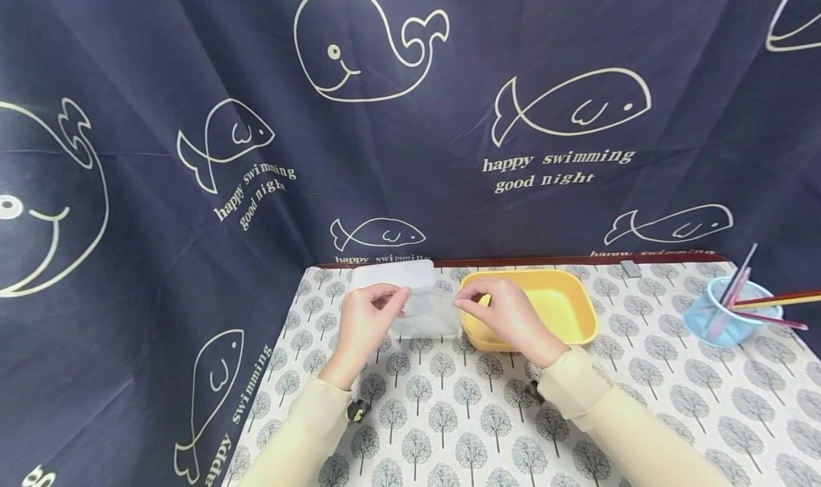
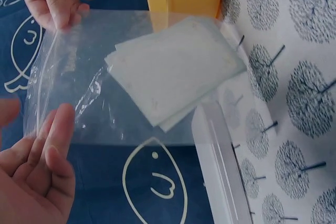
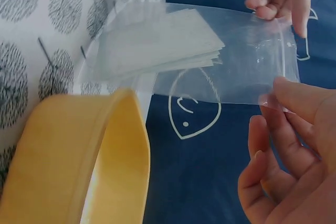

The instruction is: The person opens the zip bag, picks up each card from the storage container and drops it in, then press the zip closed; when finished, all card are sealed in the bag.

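Note:
A clear zip bag [image 1: 426, 312] is stretched upright between both hands, with several whitish flat sheets [image 2: 173, 72] lying loosely stacked inside it. My left hand [image 1: 375, 312] pinches the bag's left top corner at the zip strip [image 3: 283, 51]. At the other top corner, my right hand [image 1: 507, 316] pinches the strip between thumb and forefinger, its other fingers curled loosely below. The bag's bottom reaches down toward the tablecloth; whether it touches cannot be told.
Close to my right hand stands a yellow basin [image 1: 571, 294]. A white flat box or lid [image 1: 398, 273] lies behind the bag at left. Farther right is a light blue cup [image 1: 712, 323] with pencils, and a small grey block [image 1: 631, 268] lies near the back edge.

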Demonstrator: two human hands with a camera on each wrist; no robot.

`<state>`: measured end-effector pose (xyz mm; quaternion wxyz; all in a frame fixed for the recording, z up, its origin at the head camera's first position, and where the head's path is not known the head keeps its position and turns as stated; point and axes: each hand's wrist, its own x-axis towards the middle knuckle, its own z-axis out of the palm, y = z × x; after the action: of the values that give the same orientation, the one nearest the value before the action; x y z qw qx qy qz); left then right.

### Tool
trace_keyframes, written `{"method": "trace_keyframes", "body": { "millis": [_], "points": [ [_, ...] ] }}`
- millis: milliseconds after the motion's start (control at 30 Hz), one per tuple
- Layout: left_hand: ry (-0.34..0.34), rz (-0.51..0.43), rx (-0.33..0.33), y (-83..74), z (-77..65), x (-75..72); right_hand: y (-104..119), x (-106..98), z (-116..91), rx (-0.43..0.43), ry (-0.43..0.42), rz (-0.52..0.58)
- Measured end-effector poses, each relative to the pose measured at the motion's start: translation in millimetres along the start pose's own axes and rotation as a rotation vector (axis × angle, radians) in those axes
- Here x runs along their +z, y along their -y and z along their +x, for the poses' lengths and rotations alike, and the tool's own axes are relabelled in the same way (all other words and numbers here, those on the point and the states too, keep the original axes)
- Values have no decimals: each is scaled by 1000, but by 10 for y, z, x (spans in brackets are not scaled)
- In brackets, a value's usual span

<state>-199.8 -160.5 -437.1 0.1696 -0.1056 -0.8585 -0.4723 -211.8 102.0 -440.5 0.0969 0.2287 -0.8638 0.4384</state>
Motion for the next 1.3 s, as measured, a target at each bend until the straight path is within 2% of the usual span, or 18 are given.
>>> {"method": "trace_keyframes", "body": {
  "millis": [233, 567, 700, 800, 1000, 1133, 1300],
  "points": [
    [17, -23, -22, 68, -58, -78, -51, 54, 45, 79, -3, 219],
    [-59, -100, -44, 190, -90, -112, 5, 190, 53, 186, 53, 581],
    [-43, -143, -13, 223, -84, -126, 19, 242, 25, 180, 58, 609],
    [6, -151, 5, 236, -78, -127, 25, 271, 6, 172, 67, 619],
    [113, -270, -16, 202, -82, -77, 52, 295, -23, 149, 77, 614],
    [139, -327, -25, 178, -80, -39, 50, 318, -22, 149, 76, 599],
    [158, -348, -39, 135, -91, 16, 45, 375, -7, 161, 82, 539]
  ]
}}
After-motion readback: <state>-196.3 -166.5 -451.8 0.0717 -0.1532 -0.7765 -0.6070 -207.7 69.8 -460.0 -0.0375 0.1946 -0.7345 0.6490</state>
